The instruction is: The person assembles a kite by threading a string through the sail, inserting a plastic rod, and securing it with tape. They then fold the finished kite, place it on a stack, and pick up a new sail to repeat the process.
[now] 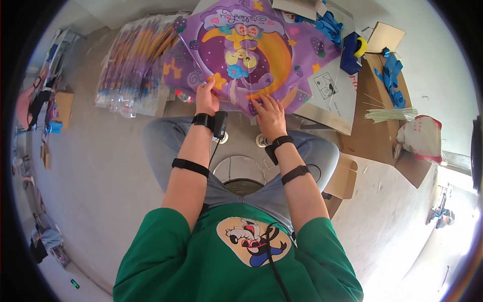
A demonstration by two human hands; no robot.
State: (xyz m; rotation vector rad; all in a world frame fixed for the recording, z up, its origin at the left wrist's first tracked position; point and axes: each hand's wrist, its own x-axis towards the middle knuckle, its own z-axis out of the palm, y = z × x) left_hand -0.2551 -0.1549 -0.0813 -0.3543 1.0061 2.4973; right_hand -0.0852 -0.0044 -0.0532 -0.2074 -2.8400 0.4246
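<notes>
A purple printed kite [282,65] spreads in front of me, with a cartoon figure on a yellow moon; seen from here, its picture is upside down. My left hand [206,98] pinches its near left edge, thumb on top. Near the kite's closest corner, my right hand [270,116] lies on the printed sheet with its fingers stretched out and slightly apart. More purple printed material shows beneath the kite. Black bands circle both wrists and forearms, and a small black box sits at the left wrist.
Bagged kites [133,68] are stacked at the left. To the right are a blue tape dispenser [350,58], blue ribbons [391,75], thin white rods [390,115] on a cardboard box [370,133], and a white-and-red bag [420,137]. A round stool [241,186] is below me.
</notes>
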